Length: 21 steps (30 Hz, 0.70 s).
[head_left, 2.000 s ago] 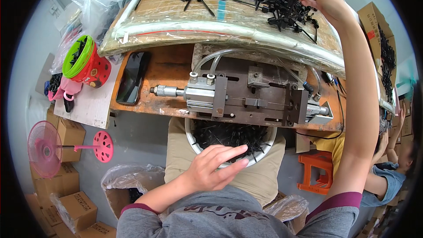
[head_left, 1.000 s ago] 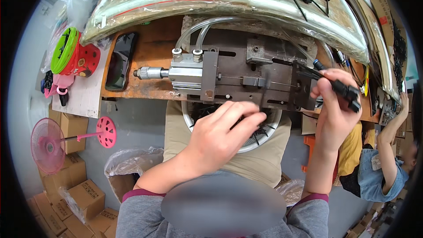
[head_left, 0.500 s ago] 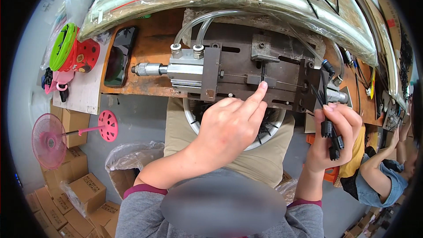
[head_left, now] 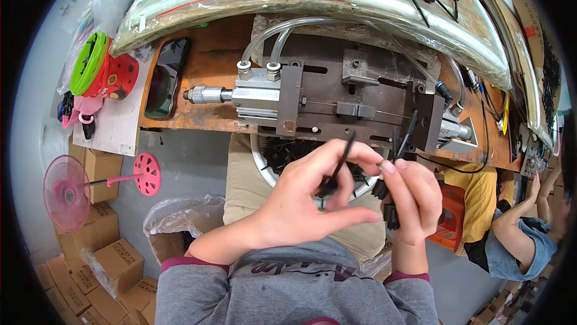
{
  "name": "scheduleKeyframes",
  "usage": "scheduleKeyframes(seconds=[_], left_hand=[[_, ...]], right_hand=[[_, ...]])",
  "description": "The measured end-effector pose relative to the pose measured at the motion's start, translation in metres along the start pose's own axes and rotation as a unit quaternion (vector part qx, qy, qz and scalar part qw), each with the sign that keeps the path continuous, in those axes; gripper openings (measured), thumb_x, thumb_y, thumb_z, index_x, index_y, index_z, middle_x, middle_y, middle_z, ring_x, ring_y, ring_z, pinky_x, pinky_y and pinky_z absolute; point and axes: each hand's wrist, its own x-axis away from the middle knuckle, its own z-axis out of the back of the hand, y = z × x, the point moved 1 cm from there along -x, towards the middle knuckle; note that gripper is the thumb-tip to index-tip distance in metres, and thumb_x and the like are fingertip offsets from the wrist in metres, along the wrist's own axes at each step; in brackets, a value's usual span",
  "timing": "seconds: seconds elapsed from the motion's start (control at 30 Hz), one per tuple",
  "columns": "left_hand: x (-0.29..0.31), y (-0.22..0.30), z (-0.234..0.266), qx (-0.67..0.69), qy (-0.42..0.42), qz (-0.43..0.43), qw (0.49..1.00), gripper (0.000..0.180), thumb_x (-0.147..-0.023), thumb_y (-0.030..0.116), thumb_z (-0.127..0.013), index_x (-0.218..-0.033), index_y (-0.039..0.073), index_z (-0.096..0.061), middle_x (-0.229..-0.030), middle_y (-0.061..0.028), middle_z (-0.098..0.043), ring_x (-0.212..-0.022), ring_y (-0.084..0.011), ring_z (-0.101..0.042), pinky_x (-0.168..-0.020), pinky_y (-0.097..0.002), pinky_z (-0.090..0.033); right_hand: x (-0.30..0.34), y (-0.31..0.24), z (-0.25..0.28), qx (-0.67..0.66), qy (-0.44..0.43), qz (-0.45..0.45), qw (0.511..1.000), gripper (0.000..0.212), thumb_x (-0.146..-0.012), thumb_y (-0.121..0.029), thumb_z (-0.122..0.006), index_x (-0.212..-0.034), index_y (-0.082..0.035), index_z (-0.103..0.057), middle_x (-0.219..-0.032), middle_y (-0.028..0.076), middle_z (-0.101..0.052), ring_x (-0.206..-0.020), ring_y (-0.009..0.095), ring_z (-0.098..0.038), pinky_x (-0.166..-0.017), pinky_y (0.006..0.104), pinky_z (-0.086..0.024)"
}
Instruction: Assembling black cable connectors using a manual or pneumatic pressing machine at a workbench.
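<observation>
Several slim, knob-ended black rods (head_left: 392, 217) are gripped by right fingers (head_left: 413, 196); what left fingers (head_left: 359, 152) hold is unclear.

In my right grip (head_left: 416, 197) I hold a small bunch of black plastic pieces (head_left: 389, 209), each with a thin straight stem and a thicker, ridged head. The stems slant up past my fingertips, a little to the right, and the heads hang below, close together; I cannot tell how many there are. One more black piece (head_left: 343, 159) lies across the fingers of my left grip (head_left: 306, 188), tilted, its narrow stem pointing up and right, its darker lower end blurred.
</observation>
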Motion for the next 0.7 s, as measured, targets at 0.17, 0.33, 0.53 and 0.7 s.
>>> scheduleKeyframes(seconds=[0.17, 0.33, 0.53, 0.7], left_hand=[[0.006, 0.002, -0.002, -0.187, 0.083, -0.067, 0.977, 0.042, -0.068, -0.004, -0.081, -0.106, -0.002, -0.065, -0.097, -0.0084, -0.070, -0.070, -0.0073, -0.059, -0.055, -0.0228, -0.044], [0.000, -0.015, 0.004, -0.350, 0.096, -0.199, 0.910, 0.035, -0.067, 0.000, -0.079, -0.100, 0.004, -0.071, -0.105, -0.0100, -0.069, -0.070, -0.0160, -0.066, -0.057, -0.0250, -0.053], [-0.003, -0.027, -0.001, -0.585, 0.064, -0.172, 0.790, 0.026, -0.073, 0.007, -0.070, -0.098, 0.003, -0.070, -0.125, -0.0120, -0.063, -0.058, -0.0105, -0.062, -0.051, -0.0233, -0.048], [-0.010, -0.020, -0.010, -0.672, 0.063, -0.165, 0.719, 0.023, -0.073, 0.007, -0.068, -0.096, 0.001, -0.070, -0.125, -0.0141, -0.063, -0.051, -0.0105, -0.056, -0.047, -0.0229, -0.044]], right_hand=[[0.000, -0.005, -0.005, -0.023, -0.007, -0.011, 1.000, 0.033, -0.067, 0.000, -0.072, -0.099, 0.007, -0.070, -0.098, 0.018, -0.065, -0.079, 0.026, -0.067, -0.064, 0.0330, -0.058], [0.006, 0.009, -0.009, 0.004, 0.034, -0.098, 0.995, 0.029, -0.069, 0.012, -0.071, -0.098, 0.006, -0.070, -0.102, 0.020, -0.068, -0.080, 0.027, -0.069, -0.067, 0.0311, -0.057], [0.013, 0.008, -0.008, 0.003, 0.050, -0.155, 0.987, 0.026, -0.075, 0.015, -0.070, -0.099, 0.005, -0.067, -0.103, 0.020, -0.067, -0.084, 0.028, -0.070, -0.073, 0.0317, -0.058], [0.016, 0.006, -0.006, -0.027, 0.064, -0.174, 0.982, 0.027, -0.078, 0.015, -0.067, -0.102, 0.005, -0.062, -0.104, 0.022, -0.066, -0.085, 0.029, -0.070, -0.075, 0.0336, -0.059]])
